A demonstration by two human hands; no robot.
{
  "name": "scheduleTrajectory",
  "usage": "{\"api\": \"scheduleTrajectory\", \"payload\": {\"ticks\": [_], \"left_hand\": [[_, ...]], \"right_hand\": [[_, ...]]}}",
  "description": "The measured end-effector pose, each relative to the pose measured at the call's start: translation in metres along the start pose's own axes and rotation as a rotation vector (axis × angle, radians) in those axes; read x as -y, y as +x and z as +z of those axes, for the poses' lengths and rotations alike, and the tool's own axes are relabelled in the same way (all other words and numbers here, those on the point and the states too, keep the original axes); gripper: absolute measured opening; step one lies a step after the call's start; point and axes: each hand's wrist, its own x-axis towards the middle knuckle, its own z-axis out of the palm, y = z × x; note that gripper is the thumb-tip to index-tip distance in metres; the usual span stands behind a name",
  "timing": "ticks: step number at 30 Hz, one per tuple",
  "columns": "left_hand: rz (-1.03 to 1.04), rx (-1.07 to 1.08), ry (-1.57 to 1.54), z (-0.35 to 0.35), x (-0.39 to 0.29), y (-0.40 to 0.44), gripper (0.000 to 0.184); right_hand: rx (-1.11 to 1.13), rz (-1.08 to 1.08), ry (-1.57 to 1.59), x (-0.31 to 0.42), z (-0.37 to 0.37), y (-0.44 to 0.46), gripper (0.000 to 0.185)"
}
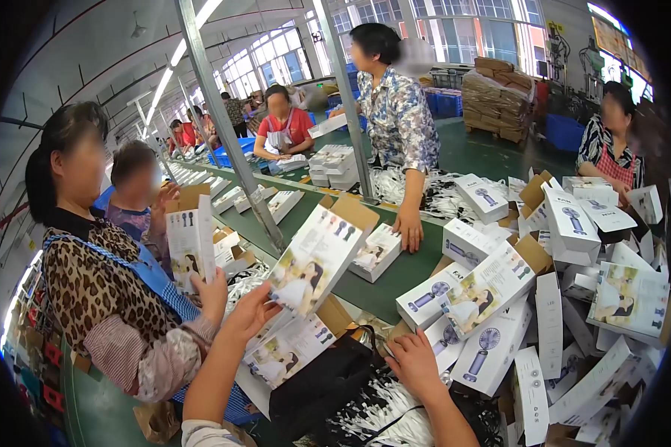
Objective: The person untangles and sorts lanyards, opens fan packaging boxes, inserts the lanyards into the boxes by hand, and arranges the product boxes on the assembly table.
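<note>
My left hand [250, 314] grips a white fan box [317, 261] by its lower left edge. The box is tilted, its brown end flap standing open, with a photo and small fan pictures on its face. Just below it lies another printed box [291, 352], flap also raised. My right hand [417, 363] rests palm down with fingers apart, beside the pile of fan boxes [492, 346] and above a heap of white cables [391, 413]. Black bags [320, 391] lie between my two hands. What is under my right fingertips is partly hidden.
A green conveyor belt [388, 294] runs ahead, carrying more boxes. At left a co-worker's hand [212, 294] holds an open box [191, 242]. Across the belt, another person's hand [408, 227] touches a box [376, 253]. Metal posts [235, 141] rise beside the belt.
</note>
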Motion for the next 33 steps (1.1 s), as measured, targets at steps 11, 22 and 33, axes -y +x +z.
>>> {"api": "scheduleTrajectory", "payload": {"ticks": [11,22,33], "left_hand": [[-0.069,0.051,0.012,0.074,0.022,0.114,0.042],[-0.353,0.131,0.063,0.140,0.088,0.201,0.039],[-0.447,0.255,0.119,0.124,0.121,0.210,0.034]], "right_hand": [[0.005,0.006,0.009,-0.001,0.000,0.001,0.030],[0.025,0.013,0.007,0.001,-0.004,0.001,0.030],[0.038,0.008,0.016,-0.001,-0.005,0.001,0.030]]}}
